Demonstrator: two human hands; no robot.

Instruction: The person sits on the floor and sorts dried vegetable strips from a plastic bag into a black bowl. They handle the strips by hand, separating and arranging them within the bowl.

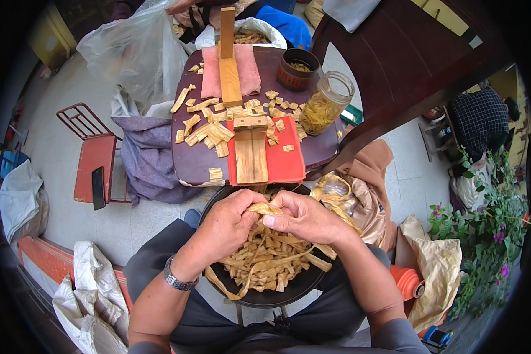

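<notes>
Both hands meet above a black round pan (269, 301) between my knees. My left hand (223, 223), with a metal-banded watch on its wrist, grips one end of a tan, ribbed dried strip (264, 208). My right hand (308, 219) pinches the same strip close by, thumb on top. Short cut pieces (271, 268) and longer strips of the same stuff fill the pan. Just beyond my hands, a wooden block (251, 160) rests on a red cloth (286, 164). Behind it, a wooden bar (229, 79) with an upright end lies over a pink cloth (248, 69).
Cut pieces (209, 133) lie scattered on the dark table (186, 168). A glass jar (326, 103) and a dark bowl (297, 68) stand at its right. A red folding chair (95, 159) is at left. Flowering plants (484, 236) and a bent-over person (481, 118) are at right.
</notes>
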